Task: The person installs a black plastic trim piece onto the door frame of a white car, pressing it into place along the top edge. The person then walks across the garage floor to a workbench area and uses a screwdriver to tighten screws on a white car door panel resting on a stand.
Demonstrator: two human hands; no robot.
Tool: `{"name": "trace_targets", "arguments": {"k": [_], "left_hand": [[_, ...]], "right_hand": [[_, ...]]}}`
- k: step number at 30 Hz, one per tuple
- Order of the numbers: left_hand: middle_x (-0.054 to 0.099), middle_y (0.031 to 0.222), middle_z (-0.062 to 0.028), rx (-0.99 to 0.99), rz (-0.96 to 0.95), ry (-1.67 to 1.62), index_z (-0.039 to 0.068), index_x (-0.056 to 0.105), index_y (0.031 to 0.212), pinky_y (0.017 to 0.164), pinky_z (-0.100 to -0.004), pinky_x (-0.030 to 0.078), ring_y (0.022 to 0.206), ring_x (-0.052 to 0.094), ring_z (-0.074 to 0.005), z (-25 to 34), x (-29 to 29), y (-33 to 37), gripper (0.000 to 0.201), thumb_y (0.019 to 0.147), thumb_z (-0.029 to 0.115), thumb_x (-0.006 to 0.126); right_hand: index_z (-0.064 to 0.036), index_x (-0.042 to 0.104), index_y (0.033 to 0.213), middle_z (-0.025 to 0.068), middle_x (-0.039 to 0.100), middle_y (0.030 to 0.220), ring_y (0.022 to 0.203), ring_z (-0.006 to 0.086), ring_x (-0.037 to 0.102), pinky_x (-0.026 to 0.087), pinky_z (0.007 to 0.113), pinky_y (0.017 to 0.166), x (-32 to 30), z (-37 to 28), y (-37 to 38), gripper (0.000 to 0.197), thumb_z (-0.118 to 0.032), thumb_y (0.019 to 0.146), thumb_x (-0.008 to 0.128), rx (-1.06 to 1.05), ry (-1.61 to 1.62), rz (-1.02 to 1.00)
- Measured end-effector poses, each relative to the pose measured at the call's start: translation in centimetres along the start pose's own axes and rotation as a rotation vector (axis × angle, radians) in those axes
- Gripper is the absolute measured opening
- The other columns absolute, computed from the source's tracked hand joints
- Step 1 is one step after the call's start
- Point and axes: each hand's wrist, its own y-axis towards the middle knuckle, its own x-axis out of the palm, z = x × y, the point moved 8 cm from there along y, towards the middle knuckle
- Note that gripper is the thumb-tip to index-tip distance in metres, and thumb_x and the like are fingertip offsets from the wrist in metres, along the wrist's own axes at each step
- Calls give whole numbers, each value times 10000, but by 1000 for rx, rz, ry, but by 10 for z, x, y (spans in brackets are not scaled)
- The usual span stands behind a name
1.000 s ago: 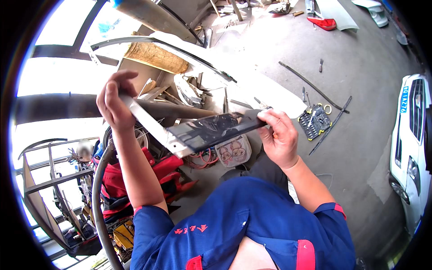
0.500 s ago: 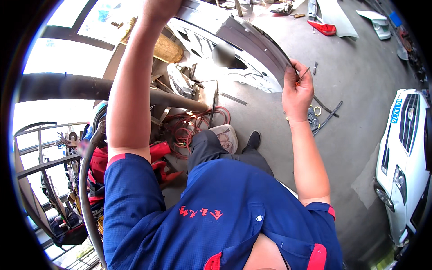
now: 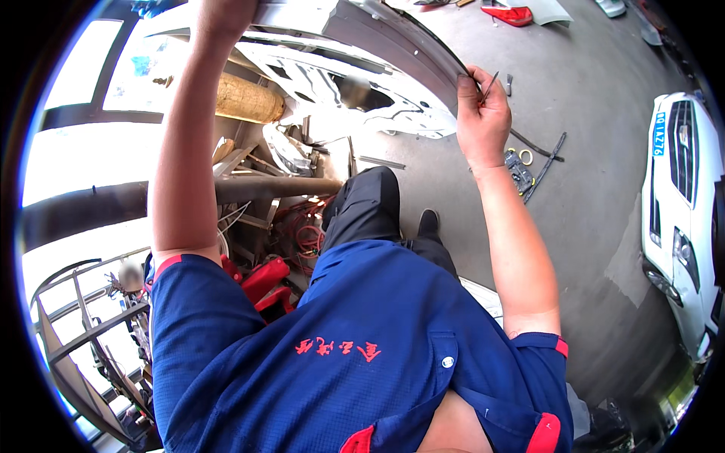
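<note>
My right hand (image 3: 483, 121) is closed at the lower right edge of a curved grey panel (image 3: 385, 49). A thin pointed tool (image 3: 491, 84) pokes out between its fingers. The thumb presses against the panel's edge, where a black rubber strip (image 3: 434, 38) runs along the rim. Whether the fingers pinch the strip too cannot be made out. At the upper left, my left hand (image 3: 224, 16) is raised by the panel's far end. Its fingers are cut off by the top of the picture, so any hold is hidden.
Behind the panel stands a white perforated car body panel (image 3: 325, 79). A thick pipe (image 3: 279, 188) crosses at left, above red hoses (image 3: 306, 234). Black strips (image 3: 545, 167) and a tool case (image 3: 519, 172) lie on the floor. A white car (image 3: 683, 211) is at right.
My view has shifted, so the panel and both hands sit higher and further left in the picture. My right hand stays at the panel's edge with the pointed tool.
</note>
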Motion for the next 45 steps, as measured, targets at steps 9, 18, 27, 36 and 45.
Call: {"name": "trace_targets", "arguments": {"k": [9, 18, 27, 36, 45], "left_hand": [[455, 615, -2, -8, -537, 156, 46, 769, 984, 599, -317, 393, 599, 471, -115, -17, 25, 17, 449, 1035, 314, 413], [738, 1014, -190, 750, -1660, 147, -2, 671, 1229, 855, -384, 575, 946, 726, -260, 50, 108, 9, 456, 1050, 369, 476], [506, 1494, -194, 1379, -1566, -745, 69, 471, 1517, 1124, -465, 466, 1325, 573, -367, 114, 134, -30, 764, 828, 140, 793], [611, 1352, -171, 1577, -1731, -959, 37, 576, 1366, 1088, -456, 490, 1300, 569, -376, 140, 126, -46, 716, 660, -6, 680], [642, 1346, -176, 1516, -1814, -1346, 13, 595, 1381, 1110, -487, 463, 1318, 550, -404, 140, 125, -66, 700, 697, 49, 744]], "right_hand": [[-84, 727, 1092, 7, 611, 882, 629, 90, 522, 456, 257, 612, 9, -2, 2, 359, -428, 1008, 671, 38, -11, 85], [-85, 681, 1153, -28, 643, 1008, 863, 64, 581, 470, 232, 784, 10, -3, -9, 213, -267, 1051, 641, 98, 18, 231], [-74, 641, 1172, -25, 672, 1019, 932, 66, 571, 471, 249, 862, 14, -2, -26, 144, -145, 1058, 591, 304, 39, 430], [-78, 625, 1177, -17, 637, 1053, 938, 69, 555, 469, 248, 860, 25, -25, -42, 149, -95, 1041, 569, 231, 53, 400], [-65, 624, 1244, 8, 650, 1099, 1028, 100, 579, 479, 287, 916, 20, -33, -71, 329, -85, 928, 716, 176, -1, 413]]}}
